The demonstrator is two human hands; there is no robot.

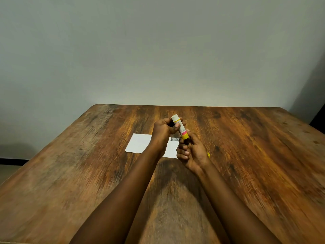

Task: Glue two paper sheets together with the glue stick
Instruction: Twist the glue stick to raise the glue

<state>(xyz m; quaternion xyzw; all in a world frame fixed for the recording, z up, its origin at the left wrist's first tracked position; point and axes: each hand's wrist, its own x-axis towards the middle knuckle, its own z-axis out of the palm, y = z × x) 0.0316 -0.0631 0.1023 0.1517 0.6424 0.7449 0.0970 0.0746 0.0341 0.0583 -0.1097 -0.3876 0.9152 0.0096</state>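
Observation:
I hold a glue stick up above the wooden table; it has a white top end, a pale body, a pink band and a yellow base. My left hand grips its upper body. My right hand pinches the yellow base with thumb and fingers. A small yellow piece peeks out behind my right hand; what it is I cannot tell. Two white paper sheets lie flat under my hands: one on the left, and one on the right, partly hidden by my wrists, with a dark printed patch at its top.
A plain grey wall rises behind the table's far edge. A dark object stands at the far right beside the table corner. Floor and a dark skirting strip show at the left.

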